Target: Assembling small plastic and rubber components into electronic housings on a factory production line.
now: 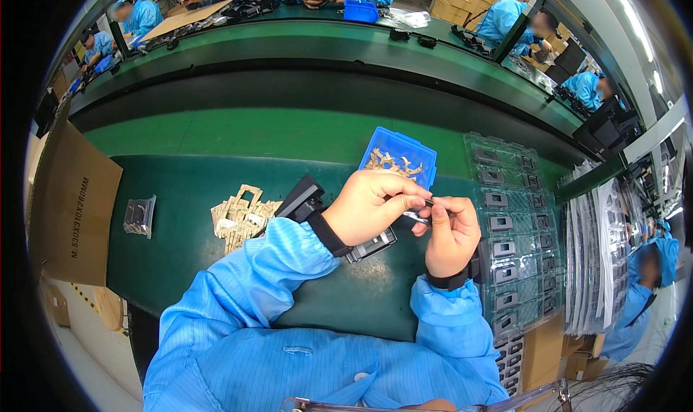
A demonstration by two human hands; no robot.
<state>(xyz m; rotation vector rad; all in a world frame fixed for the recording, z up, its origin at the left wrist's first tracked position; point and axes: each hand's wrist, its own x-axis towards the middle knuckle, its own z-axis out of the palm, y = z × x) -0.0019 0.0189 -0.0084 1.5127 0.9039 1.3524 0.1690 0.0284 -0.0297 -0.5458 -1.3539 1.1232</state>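
Observation:
Over the green work mat [325, 296], my left hand [364, 206] and my right hand [451, 235] meet with fingertips pinched together. Both grip a small dark part [426, 211] with a shiny edge; the fingers cover most of it, so its kind cannot be made out. Below my left hand lies a grey and black rectangular housing [372, 246], partly hidden by that hand. A blue bin [431, 168] holding curled tan strips [390, 163] stands just beyond my hands. Left of my left wrist is a black angular plastic piece [303, 195], next to a pile of tan frame-shaped pieces [242, 217].
Clear plastic trays [516, 224] of small grey parts lie at the right, with stacked trays [595, 260] beyond. A cardboard box [79, 195] stands at the left, near a small bagged item [139, 216]. Co-workers in blue sit along the far bench [289, 40].

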